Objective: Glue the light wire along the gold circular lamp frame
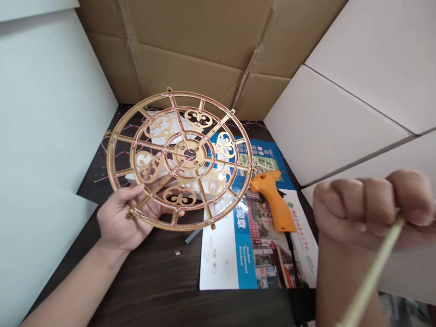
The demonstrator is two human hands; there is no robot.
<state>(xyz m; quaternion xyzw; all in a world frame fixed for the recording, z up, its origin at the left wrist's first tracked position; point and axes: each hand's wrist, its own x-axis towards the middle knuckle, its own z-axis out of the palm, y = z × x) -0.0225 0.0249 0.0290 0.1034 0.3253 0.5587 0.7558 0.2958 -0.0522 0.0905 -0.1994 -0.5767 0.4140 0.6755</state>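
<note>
My left hand (126, 216) grips the lower left rim of a round gilded openwork wheel (190, 155), which has spokes, scrollwork panels and thin red wires along its frame. The wheel is tilted up above the table. My right hand (373, 209) is raised at the right, fingers curled around a thin pale rod (371, 277), and blurred by motion. An orange hot glue gun (275, 199) lies on the printed brochures (261, 248) between my hands, touching neither hand, with its black cord running toward the front.
The dark wood table (155, 296) fills the corner, walled by cardboard (198, 39) behind and white panels (356, 104) to the right. A white block (158, 122) shows through the wheel. Loose thin wires (105, 149) lie at its left, with a small grey strip (192, 236) below.
</note>
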